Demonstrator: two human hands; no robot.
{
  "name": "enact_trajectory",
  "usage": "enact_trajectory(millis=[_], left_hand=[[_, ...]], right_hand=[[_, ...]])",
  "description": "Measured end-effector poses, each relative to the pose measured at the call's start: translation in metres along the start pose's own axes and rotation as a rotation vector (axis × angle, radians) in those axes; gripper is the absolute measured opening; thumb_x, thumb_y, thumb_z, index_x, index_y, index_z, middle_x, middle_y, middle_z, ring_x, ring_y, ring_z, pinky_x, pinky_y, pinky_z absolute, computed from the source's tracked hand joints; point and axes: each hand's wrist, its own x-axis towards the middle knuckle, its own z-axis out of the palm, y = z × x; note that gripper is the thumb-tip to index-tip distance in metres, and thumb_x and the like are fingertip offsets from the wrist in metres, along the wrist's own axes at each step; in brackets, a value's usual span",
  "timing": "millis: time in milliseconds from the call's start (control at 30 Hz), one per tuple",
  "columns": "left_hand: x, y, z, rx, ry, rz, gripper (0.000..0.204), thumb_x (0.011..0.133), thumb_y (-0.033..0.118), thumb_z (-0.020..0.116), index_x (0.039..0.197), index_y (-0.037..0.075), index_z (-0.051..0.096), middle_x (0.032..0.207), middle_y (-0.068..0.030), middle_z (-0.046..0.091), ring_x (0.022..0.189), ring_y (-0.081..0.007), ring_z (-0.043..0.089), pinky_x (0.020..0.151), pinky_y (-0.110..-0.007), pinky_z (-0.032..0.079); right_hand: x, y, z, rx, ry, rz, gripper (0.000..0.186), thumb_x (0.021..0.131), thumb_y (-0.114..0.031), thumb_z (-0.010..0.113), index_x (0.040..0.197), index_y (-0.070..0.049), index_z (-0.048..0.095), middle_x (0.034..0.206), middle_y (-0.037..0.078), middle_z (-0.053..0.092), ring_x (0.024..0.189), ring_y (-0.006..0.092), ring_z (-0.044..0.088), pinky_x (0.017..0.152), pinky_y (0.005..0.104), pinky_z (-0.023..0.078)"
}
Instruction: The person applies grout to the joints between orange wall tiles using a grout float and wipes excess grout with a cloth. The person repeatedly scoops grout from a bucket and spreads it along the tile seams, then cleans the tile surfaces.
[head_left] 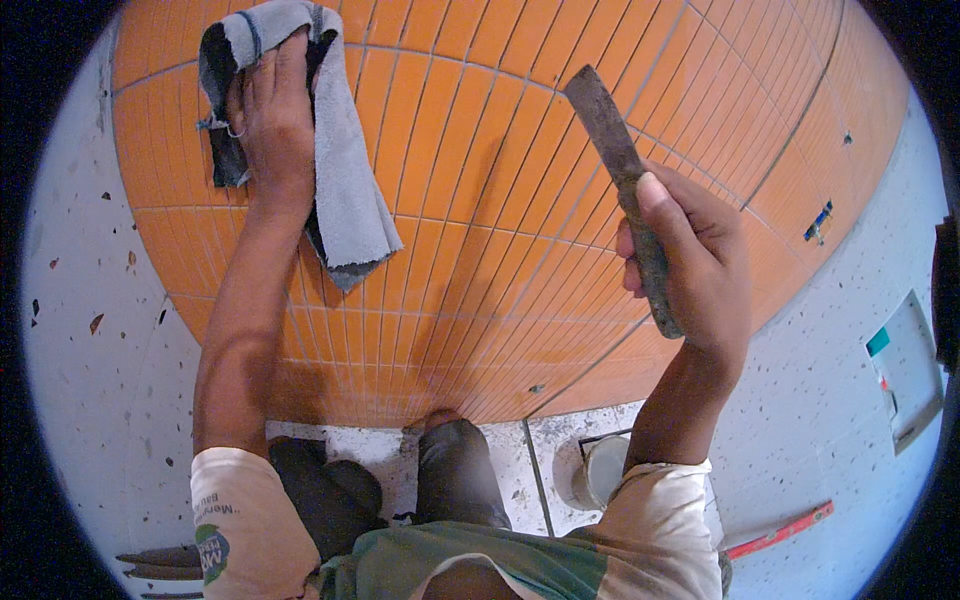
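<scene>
The left hand [272, 120] lies flat with its fingers spread on a grey cloth [345, 190], pressing it against the orange tiled surface [480, 220] near the upper left of the view; the right hand [695, 265] is closed in a fist round the lower part of a flat, dull metal scraper [620, 180], thumb laid up along the blade, and the tool's blunt end points up and to the left, seemingly held clear of the tiles, though whether the tip touches them cannot be told; the two hands are well apart, one at each side of the tiled patch. The cloth is bunched under the palm, with a darker fold at its left edge and a long tail hanging down to the right of the wrist. The tiles are narrow strips set in long rows with thin pale joints; round them runs a pale speckled surface [100, 330]. Below, the person's knees [455, 470] in dark trousers rest close to the tile edge; a small pale bucket [600, 470] stands just beside the right knee; a red spirit level [780, 530] lies further right; a pale rectangular box [905, 370] lies near the right rim.
</scene>
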Motion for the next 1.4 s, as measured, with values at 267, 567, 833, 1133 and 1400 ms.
enact_trajectory(millis=[267, 567, 833, 1133, 1400], left_hand=[[-0.003, -0.003, 0.002, 0.050, -0.050, -0.010, 0.040, 0.088, 0.019, 0.060, 0.127, 0.010, 0.056, 0.117, -0.0086, 0.060, 0.113, -0.0289, 0.056, 0.101, -0.047, 0.038], [-0.002, -0.005, 0.001, 0.020, -0.034, -0.001, 0.041, 0.089, 0.019, 0.059, 0.128, 0.009, 0.055, 0.116, -0.0088, 0.059, 0.111, -0.0291, 0.055, 0.101, -0.048, 0.036], [-0.003, -0.004, 0.001, 0.022, -0.031, -0.004, 0.041, 0.089, 0.017, 0.059, 0.129, 0.010, 0.054, 0.121, -0.0098, 0.059, 0.115, -0.0301, 0.054, 0.102, -0.049, 0.035], [-0.004, -0.005, 0.007, 0.018, 0.017, 0.016, 0.040, 0.090, 0.019, 0.057, 0.128, 0.009, 0.054, 0.116, -0.0083, 0.059, 0.112, -0.0300, 0.055, 0.101, -0.050, 0.036], [-0.004, -0.002, 0.003, 0.095, -0.001, 0.019, 0.039, 0.091, 0.010, 0.051, 0.130, 0.009, 0.054, 0.114, -0.0091, 0.060, 0.107, -0.0280, 0.058, 0.095, -0.044, 0.042]], right_hand=[[0.021, -0.004, 0.020, -0.040, -0.012, 0.007, 0.037, 0.097, -0.037, 0.054, 0.107, -0.002, 0.065, 0.064, 0.002, 0.056, 0.051, 0.0105, 0.055, 0.045, 0.0262, 0.043], [0.014, -0.005, 0.015, -0.145, -0.164, 0.024, 0.034, 0.098, -0.033, 0.052, 0.097, -0.001, 0.064, 0.063, 0.002, 0.054, 0.050, 0.0099, 0.054, 0.045, 0.0261, 0.043], [0.009, 0.006, 0.027, 0.000, 0.001, 0.027, 0.037, 0.098, -0.033, 0.054, 0.112, 0.000, 0.065, 0.063, 0.002, 0.054, 0.049, 0.0102, 0.053, 0.045, 0.0252, 0.043], [0.017, 0.014, 0.031, 0.049, -0.019, 0.003, 0.038, 0.098, -0.034, 0.055, 0.113, 0.000, 0.065, 0.064, 0.003, 0.055, 0.049, 0.0105, 0.054, 0.045, 0.0255, 0.043], [0.010, 0.018, 0.015, -0.103, -0.244, 0.157, 0.035, 0.098, -0.029, 0.053, 0.114, 0.000, 0.065, 0.063, 0.002, 0.056, 0.048, 0.0094, 0.054, 0.044, 0.0245, 0.043]])
